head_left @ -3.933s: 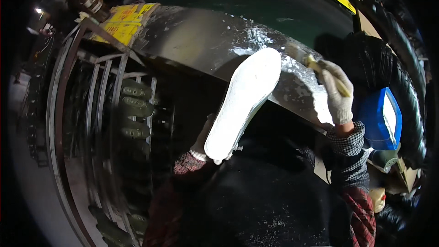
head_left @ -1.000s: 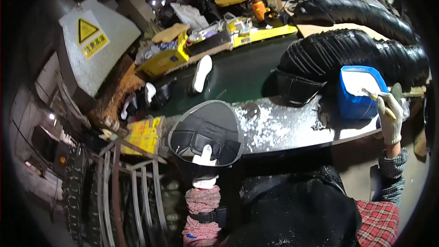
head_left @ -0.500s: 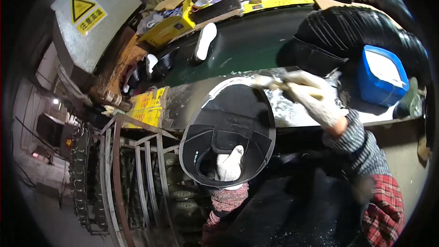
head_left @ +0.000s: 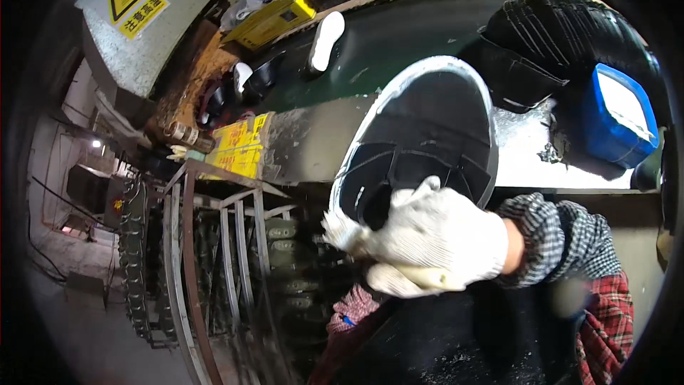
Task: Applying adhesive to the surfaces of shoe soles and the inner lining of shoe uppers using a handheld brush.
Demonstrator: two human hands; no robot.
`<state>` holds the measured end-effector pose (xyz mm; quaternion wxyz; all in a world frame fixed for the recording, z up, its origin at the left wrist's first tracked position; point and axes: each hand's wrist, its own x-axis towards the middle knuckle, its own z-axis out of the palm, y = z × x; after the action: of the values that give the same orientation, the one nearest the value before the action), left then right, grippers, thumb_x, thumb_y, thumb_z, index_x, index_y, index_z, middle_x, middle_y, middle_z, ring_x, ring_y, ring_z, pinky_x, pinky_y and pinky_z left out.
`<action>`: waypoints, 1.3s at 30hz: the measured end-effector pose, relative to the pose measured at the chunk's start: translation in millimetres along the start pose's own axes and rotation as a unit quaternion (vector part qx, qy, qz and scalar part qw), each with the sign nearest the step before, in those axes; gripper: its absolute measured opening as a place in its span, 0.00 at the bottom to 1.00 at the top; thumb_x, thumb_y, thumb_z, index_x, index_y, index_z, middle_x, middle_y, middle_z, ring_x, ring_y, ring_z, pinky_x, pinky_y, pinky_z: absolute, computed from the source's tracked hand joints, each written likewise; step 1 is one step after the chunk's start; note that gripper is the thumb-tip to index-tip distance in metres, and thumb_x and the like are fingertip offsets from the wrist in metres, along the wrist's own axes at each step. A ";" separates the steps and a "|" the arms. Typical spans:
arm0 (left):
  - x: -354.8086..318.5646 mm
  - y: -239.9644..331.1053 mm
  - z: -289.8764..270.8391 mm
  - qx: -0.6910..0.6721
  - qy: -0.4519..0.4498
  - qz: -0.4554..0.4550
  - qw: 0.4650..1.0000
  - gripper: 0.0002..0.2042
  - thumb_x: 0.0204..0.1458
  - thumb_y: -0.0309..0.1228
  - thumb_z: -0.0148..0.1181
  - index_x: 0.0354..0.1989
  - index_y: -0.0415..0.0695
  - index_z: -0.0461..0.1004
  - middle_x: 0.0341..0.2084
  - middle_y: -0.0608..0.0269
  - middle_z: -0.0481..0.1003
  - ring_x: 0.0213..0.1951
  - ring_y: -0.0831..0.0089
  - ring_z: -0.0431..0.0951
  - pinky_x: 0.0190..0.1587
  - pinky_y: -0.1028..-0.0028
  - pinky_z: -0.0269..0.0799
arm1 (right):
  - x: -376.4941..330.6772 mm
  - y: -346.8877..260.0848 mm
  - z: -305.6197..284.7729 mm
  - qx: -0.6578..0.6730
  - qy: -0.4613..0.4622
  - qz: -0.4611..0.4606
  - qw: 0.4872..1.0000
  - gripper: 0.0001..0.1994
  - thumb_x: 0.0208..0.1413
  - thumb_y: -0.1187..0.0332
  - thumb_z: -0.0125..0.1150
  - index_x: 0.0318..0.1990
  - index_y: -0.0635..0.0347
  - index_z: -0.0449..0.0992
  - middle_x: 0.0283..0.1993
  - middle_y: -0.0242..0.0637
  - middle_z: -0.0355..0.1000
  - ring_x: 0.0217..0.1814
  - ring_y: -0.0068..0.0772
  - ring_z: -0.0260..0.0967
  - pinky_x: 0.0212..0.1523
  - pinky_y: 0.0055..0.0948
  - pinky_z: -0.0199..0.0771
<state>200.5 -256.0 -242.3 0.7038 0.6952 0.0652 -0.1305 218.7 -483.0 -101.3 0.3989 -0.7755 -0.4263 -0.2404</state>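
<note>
A black boot upper (head_left: 434, 117), open at the top, stands tilted in front of me, with a band of wet white coating along its left and far rim. My right hand (head_left: 449, 239), in a white knit glove, is closed around a brush (head_left: 345, 234). The brush's whitened bristles touch the near left part of the rim, and its pale handle shows under the fingers. My left hand holds the upper from the near side but is almost wholly hidden behind my right hand; its pink patterned sleeve (head_left: 353, 308) shows below.
A blue tub (head_left: 620, 117) of white liquid stands on the bench at right, near black stacked uppers (head_left: 548, 46). A white sole-shaped piece (head_left: 327, 41) lies on the dark green belt (head_left: 377, 43). Metal racks (head_left: 214, 264) hold footwear at lower left, below a grey machine cover (head_left: 142, 36).
My right hand has swept the brush from the upper's far rim to its near left edge. The upper has shifted right and up in view, and its white rim band is longer.
</note>
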 end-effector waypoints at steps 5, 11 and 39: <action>21.5 33.8 9.3 0.227 0.014 0.209 0.951 0.17 0.57 0.30 0.56 0.55 0.40 0.72 0.38 0.61 0.78 0.36 0.70 0.77 0.38 0.71 0.73 | -76.7 10.2 -48.7 0.168 -0.093 0.085 0.978 0.11 0.57 0.62 0.63 0.41 0.59 0.79 0.31 0.42 0.78 0.31 0.40 0.78 0.35 0.34 0.79; 95.0 53.8 45.4 0.554 -0.007 0.320 0.768 0.17 0.58 0.32 0.55 0.54 0.41 0.73 0.38 0.60 0.78 0.36 0.69 0.77 0.38 0.71 0.73 | -131.1 -4.3 -72.8 -0.007 0.169 0.286 0.943 0.07 0.59 0.75 0.56 0.41 0.67 0.78 0.27 0.30 0.73 0.28 0.16 0.70 0.28 0.19 0.73; 241.7 104.6 80.0 0.600 0.110 0.511 0.605 0.12 0.59 0.30 0.52 0.50 0.45 0.74 0.37 0.58 0.76 0.45 0.60 0.76 0.50 0.61 0.72 | -196.4 56.4 -66.5 0.058 0.106 0.426 0.896 0.13 0.47 0.70 0.66 0.41 0.63 0.77 0.30 0.40 0.73 0.30 0.40 0.71 0.34 0.34 0.71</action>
<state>453.4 -358.2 -205.8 0.0682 0.8909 -0.3170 0.3180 162.3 -647.9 -227.1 0.5505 -0.8281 -0.0231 -0.1031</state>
